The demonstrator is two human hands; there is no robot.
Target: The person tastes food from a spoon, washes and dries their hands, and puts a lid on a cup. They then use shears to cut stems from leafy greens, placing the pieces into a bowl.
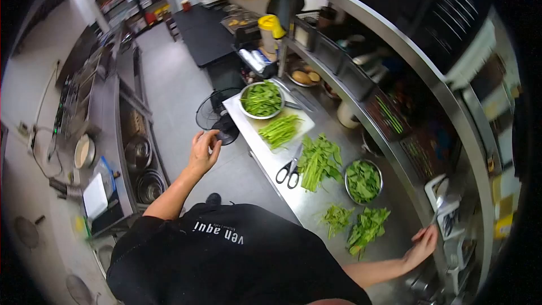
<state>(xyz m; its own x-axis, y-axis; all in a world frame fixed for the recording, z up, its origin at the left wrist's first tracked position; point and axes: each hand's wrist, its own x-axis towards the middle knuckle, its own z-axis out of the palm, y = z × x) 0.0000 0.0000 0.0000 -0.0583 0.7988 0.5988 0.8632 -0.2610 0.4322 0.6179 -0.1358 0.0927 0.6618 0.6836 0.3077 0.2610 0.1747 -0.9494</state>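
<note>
So, left hand's loosely curled with nothing visible in it, over the floor; right hand's bent-fingered just beside the white holders, can't tell if it's gripping anything. Leafy greens lie on the bench beside scissors.

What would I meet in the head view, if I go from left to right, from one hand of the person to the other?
Left hand → upper metal bowl with green leaves → large leafy bunch → lower metal bowl → right hand.
</note>
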